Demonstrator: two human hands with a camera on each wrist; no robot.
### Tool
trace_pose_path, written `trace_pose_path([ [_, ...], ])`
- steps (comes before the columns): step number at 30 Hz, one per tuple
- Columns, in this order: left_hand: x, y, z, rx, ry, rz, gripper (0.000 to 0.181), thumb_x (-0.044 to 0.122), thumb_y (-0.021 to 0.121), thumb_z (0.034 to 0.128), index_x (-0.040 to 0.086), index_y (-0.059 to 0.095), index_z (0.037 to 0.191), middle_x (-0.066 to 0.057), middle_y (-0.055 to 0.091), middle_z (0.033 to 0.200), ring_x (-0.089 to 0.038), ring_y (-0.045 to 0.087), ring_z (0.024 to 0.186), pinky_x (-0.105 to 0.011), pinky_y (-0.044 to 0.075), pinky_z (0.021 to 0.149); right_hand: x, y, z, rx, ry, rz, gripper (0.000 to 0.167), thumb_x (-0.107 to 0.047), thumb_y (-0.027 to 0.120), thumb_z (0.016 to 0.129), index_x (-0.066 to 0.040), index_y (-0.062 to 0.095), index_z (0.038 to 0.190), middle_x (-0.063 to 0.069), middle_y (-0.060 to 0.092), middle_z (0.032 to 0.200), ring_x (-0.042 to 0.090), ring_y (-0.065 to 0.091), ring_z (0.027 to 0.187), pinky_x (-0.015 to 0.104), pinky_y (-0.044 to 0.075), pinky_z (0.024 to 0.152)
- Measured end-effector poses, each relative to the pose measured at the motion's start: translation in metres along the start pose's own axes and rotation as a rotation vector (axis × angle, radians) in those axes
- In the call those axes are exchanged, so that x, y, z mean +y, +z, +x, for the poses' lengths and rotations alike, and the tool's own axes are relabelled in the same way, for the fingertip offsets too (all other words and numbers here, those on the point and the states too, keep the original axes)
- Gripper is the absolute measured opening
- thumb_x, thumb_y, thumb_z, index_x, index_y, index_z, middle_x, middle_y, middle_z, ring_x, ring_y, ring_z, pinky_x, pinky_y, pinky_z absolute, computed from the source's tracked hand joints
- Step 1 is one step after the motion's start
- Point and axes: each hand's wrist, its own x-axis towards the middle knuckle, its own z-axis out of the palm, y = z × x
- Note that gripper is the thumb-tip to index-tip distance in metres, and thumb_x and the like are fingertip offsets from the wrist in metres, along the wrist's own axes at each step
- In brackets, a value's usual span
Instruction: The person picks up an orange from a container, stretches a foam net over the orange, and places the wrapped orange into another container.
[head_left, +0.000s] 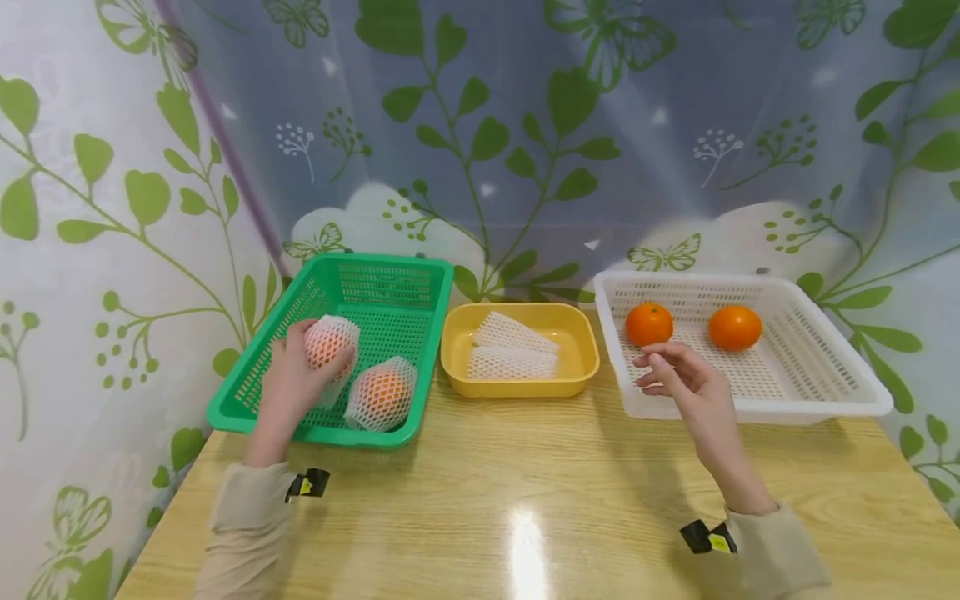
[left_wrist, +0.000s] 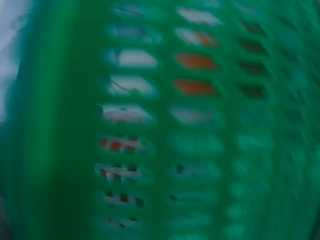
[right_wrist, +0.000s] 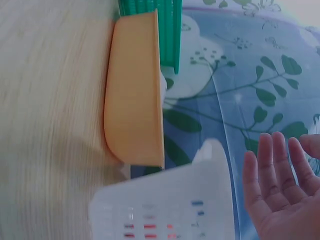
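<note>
In the head view my left hand (head_left: 288,375) grips an orange in a white foam net (head_left: 327,342) inside the green basket (head_left: 435,350). Beside it in that basket lies a second netted orange (head_left: 384,395). My right hand (head_left: 697,392) hovers over the near left rim of the white basket (head_left: 817,408), fingers loosely bent and nothing in them. Two bare oranges, one at the left (head_left: 649,323) and one farther right (head_left: 735,327), sit in the white basket. The left wrist view shows mostly the green basket's slotted wall (left_wrist: 70,125), hiding that hand.
Between the baskets stands a yellow tray (head_left: 521,388) with two flat foam nets, one behind (head_left: 513,332) and one in front (head_left: 512,363). All three containers rest on a wooden table (head_left: 480,483). A leaf-patterned curtain (head_left: 480,167) hangs behind them.
</note>
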Motion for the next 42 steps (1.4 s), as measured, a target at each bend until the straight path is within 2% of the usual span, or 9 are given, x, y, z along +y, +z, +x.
trace_pose_path([
  [7, -0.019, 0.006, 0.003, -0.238, -0.043, 0.253, 0.086, 0.05, 0.057, 0.0992, -0.014, 0.026, 0.148, -0.05, 0.037, 0.132, -0.066, 0.049, 0.111, -0.07, 0.047, 0.086, 0.004, -0.029, 0.011, 0.079, -0.012, 0.051, 0.023, -0.01, 0.06, 0.102, 0.005, 0.064, 0.119, -0.006, 0.074, 0.102, 0.01, 0.07, 0.081, 0.02, 0.059, 0.073],
  [12, -0.022, 0.007, 0.004, -0.306, -0.026, 0.32, 0.092, 0.056, 0.046, 0.1025, -0.022, 0.024, 0.146, -0.052, 0.028, 0.14, -0.068, 0.038, 0.122, -0.072, 0.041, 0.096, 0.01, -0.053, 0.02, 0.12, -0.006, 0.072, 0.019, -0.011, 0.061, 0.102, -0.002, 0.067, 0.119, -0.006, 0.074, 0.101, 0.008, 0.069, 0.081, 0.018, 0.058, 0.072],
  [17, -0.021, 0.009, 0.005, -0.285, -0.019, 0.302, 0.091, 0.055, 0.046, 0.1036, -0.021, 0.023, 0.148, -0.049, 0.025, 0.147, -0.065, 0.032, 0.131, -0.072, 0.035, 0.104, 0.014, -0.075, 0.027, 0.117, 0.044, 0.0, 0.015, -0.014, 0.06, 0.103, -0.016, 0.067, 0.116, -0.013, 0.073, 0.101, 0.004, 0.069, 0.081, 0.015, 0.057, 0.07],
  [20, -0.02, 0.01, 0.005, -0.226, 0.0, 0.278, 0.085, 0.05, 0.049, 0.104, -0.019, 0.027, 0.149, -0.048, 0.03, 0.145, -0.064, 0.036, 0.129, -0.071, 0.037, 0.103, 0.009, -0.084, 0.035, 0.105, 0.08, -0.172, 0.014, -0.019, 0.059, 0.104, -0.023, 0.064, 0.117, -0.019, 0.068, 0.103, -0.002, 0.067, 0.08, 0.013, 0.056, 0.069],
  [24, -0.019, 0.011, 0.004, -0.177, 0.027, 0.255, 0.075, 0.045, 0.052, 0.1039, -0.014, 0.035, 0.148, -0.046, 0.038, 0.141, -0.062, 0.042, 0.125, -0.071, 0.04, 0.099, -0.006, -0.089, 0.049, 0.058, 0.129, -0.458, 0.031, -0.033, 0.058, 0.104, -0.013, 0.063, 0.127, -0.005, 0.065, 0.113, -0.006, 0.063, 0.081, 0.012, 0.054, 0.066],
  [28, -0.018, 0.01, 0.003, -0.18, 0.043, 0.253, 0.071, 0.045, 0.053, 0.1037, -0.011, 0.04, 0.147, -0.044, 0.041, 0.141, -0.061, 0.044, 0.123, -0.071, 0.041, 0.097, -0.02, -0.087, 0.075, -0.043, 0.146, -0.719, 0.049, -0.042, 0.054, 0.104, -0.004, 0.059, 0.135, 0.021, 0.063, 0.127, 0.024, 0.068, 0.096, 0.033, 0.056, 0.074],
  [31, -0.018, 0.01, 0.002, -0.18, 0.051, 0.257, 0.07, 0.044, 0.053, 0.1037, -0.01, 0.041, 0.147, -0.044, 0.042, 0.141, -0.061, 0.045, 0.122, -0.071, 0.042, 0.096, -0.026, -0.083, 0.099, -0.122, 0.158, -0.815, 0.049, -0.042, 0.052, 0.105, -0.003, 0.057, 0.136, 0.028, 0.059, 0.133, 0.048, 0.061, 0.109, 0.055, 0.052, 0.084],
  [37, -0.018, 0.011, 0.002, -0.18, 0.058, 0.25, 0.069, 0.042, 0.054, 0.1037, -0.01, 0.041, 0.146, -0.044, 0.042, 0.141, -0.061, 0.046, 0.122, -0.071, 0.042, 0.097, -0.017, -0.074, 0.141, -0.231, 0.146, -0.917, 0.042, -0.031, 0.057, 0.104, -0.001, 0.057, 0.134, 0.028, 0.061, 0.131, 0.049, 0.06, 0.111, 0.062, 0.047, 0.092],
  [42, -0.019, 0.011, 0.002, -0.189, 0.06, 0.244, 0.068, 0.04, 0.053, 0.104, -0.01, 0.04, 0.147, -0.043, 0.041, 0.143, -0.06, 0.045, 0.125, -0.073, 0.039, 0.099, 0.004, -0.065, 0.165, -0.397, 0.157, -0.973, 0.041, -0.025, 0.062, 0.1, 0.002, 0.058, 0.132, 0.033, 0.059, 0.13, 0.05, 0.058, 0.111, 0.063, 0.045, 0.093],
])
